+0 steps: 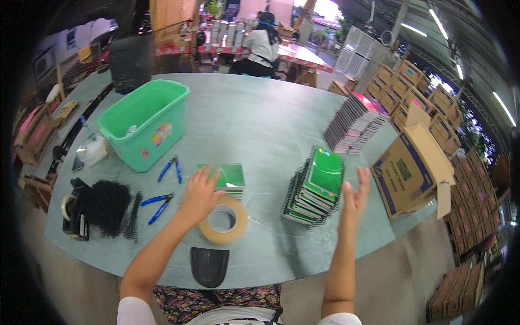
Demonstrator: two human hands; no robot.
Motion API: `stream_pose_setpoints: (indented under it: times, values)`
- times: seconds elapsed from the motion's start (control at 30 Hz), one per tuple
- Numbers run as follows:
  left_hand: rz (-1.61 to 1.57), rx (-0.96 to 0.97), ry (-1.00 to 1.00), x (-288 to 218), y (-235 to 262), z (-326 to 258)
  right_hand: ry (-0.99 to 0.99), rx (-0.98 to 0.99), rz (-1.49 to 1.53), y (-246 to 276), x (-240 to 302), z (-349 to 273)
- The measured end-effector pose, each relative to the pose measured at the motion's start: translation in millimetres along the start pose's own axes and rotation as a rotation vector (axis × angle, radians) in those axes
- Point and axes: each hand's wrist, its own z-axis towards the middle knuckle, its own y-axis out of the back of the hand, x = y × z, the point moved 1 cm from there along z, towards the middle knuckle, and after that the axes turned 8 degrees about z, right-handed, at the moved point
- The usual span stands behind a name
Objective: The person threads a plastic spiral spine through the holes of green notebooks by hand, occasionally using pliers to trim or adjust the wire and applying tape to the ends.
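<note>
My left hand (201, 189) lies with its fingers spread over the left part of a small stack of green-covered booklets (232, 175). Just below that stack, near my wrist, is a large roll of clear tan tape (238, 228). My right hand (355, 194) is open, its fingers pointing up, at the right side of a taller pile of green spiral notebooks (326, 169). I cannot tell whether it touches the pile. Two pairs of blue-handled pliers (171, 169) lie left of the booklets.
A green plastic tub (169, 122) stands at the left. Black binding coils (110, 208) and a tape dispenser (79, 211) lie nearer. A black curved piece (209, 266) sits at the front edge. Pink-topped notebooks (355, 125) and an open carton (406, 173) stand right. A person (262, 46) sits beyond.
</note>
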Motion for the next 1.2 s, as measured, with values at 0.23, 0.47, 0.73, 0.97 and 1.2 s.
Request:
stream_pose_setpoints:
  times: [0.23, 0.47, 0.73, 0.97, 1.2]
  values:
    - [0.281, -0.017, -0.103, 16.3, -35.5, -23.4, 0.225, 0.334, -0.028, -2.1, 45.7, -34.9]
    - [-0.553, 0.016, 0.243, -17.5, 9.6, -35.1, -0.455, 0.441, 0.537, -90.1, -8.0, -100.0]
    - [-0.603, 0.185, 0.508, 28.1, 42.2, -90.4, -0.536, 0.709, 0.528, -121.2, -6.1, -90.5]
    - [0.391, 0.101, 0.733, 126.6, 47.0, -164.1, 0.200, 0.930, -0.169, -161.1, 28.3, -117.9]
    - [0.459, 0.362, 0.732, 140.0, 49.4, -157.9, 0.369, 1.030, -0.355, -184.2, 43.4, -123.3]
